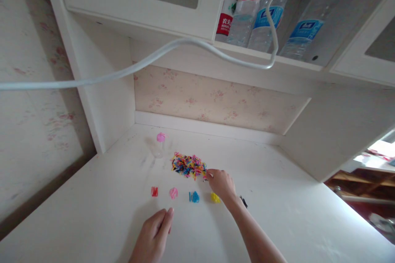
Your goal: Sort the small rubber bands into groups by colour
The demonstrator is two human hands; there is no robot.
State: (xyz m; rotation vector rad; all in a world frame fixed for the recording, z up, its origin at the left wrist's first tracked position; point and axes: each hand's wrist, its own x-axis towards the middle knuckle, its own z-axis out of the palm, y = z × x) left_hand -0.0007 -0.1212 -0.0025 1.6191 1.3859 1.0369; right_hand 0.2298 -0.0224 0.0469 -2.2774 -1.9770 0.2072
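Note:
A loose pile of small multicoloured rubber bands [188, 165] lies on the white tabletop. At its right edge my right hand [220, 183] pinches with thumb and forefinger; what is between the fingertips is too small to make out. My left hand [156, 230] is closed, thumb uppermost, near the front, and its contents are hidden. Between the hands and the pile runs a row of single-colour clumps: red bands [154, 191], pink bands [173, 193], blue bands [194, 196], yellow bands [215, 197] and black bands [243, 201], the last partly behind my right forearm.
A clear container with a pink top [161, 137] stands behind the pile to the left. A white cable [185, 42] hangs across the view at cabinet height. Overhead, plastic bottles [247, 12] fill an open cabinet section. White panels [105, 82] close in the sides.

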